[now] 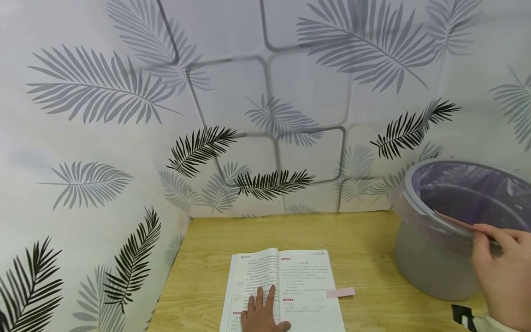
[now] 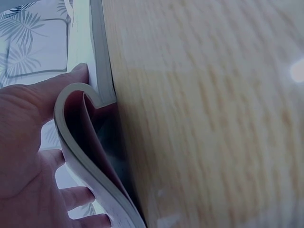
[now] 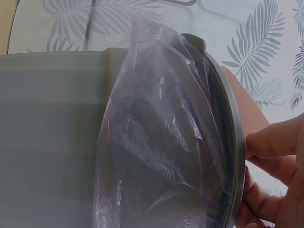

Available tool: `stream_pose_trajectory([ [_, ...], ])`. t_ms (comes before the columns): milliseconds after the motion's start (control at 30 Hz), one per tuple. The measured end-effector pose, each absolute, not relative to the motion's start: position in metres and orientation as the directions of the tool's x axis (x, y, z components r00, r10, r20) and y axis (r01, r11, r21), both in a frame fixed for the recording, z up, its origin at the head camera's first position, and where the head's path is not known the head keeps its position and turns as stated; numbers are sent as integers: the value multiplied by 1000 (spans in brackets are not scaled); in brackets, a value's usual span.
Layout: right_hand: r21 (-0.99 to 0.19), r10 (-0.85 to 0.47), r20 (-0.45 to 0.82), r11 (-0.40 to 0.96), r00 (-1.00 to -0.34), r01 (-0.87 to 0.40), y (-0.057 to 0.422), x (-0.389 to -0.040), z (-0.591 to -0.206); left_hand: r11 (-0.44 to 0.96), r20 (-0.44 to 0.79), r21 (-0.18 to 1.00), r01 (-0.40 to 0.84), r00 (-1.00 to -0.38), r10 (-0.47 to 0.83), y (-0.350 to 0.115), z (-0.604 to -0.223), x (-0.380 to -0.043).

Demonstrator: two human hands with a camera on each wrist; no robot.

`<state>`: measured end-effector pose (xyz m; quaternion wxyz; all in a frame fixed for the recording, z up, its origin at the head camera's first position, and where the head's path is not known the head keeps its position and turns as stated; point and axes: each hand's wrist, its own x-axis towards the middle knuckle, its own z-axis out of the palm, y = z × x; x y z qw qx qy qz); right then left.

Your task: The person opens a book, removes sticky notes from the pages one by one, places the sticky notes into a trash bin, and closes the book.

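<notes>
An open book [image 1: 304,281] with printed pages lies on the wooden table. My left hand [image 1: 263,311] rests on its left page near the fold, fingers spread and straight; the left wrist view shows the curved spine and page block [image 2: 78,147] beside that hand. At the right, my right hand [image 1: 504,267] pinches a thin, flat, reddish-pink piece [image 1: 456,220] between thumb and fingers at the rim of a grey trash bin [image 1: 435,267]. In the right wrist view the piece [image 3: 247,107] stands just past the rim, partly hidden by the bin. A translucent purple bag [image 3: 156,128] lines the bin.
A pink paper tab [image 1: 340,293] sticks out from the book's right edge. Leaf-patterned sheeting [image 1: 269,106] rises behind and to the left of the table [image 1: 365,240]. The bin stands at the table's right side. A dark strap [image 1: 462,316] sits near my right wrist.
</notes>
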<state>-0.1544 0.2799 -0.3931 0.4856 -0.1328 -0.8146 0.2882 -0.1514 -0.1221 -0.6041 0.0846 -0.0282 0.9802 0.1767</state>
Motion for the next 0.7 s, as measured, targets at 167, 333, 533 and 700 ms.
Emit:
stream_pose_trajectory([
  [167,-593,492,718,802,-493,-63,281,-154,-393,933,-178,348,-92,-983,-30,-121,-604,-151],
  [333,-636,522,660,771,-540,-31,282,-152,-391,940,-160,328,-96,-986,-45,-119,-607,-151],
  [533,-683,563,635,729,-529,-44,281,-153,-391,949,-126,299,-99,-990,-64,-118,-610,-153],
  [700,-627,530,758,752,-379,-203,272,-154,-398,952,-137,291,-97,-989,-59,-119,-612,-153],
])
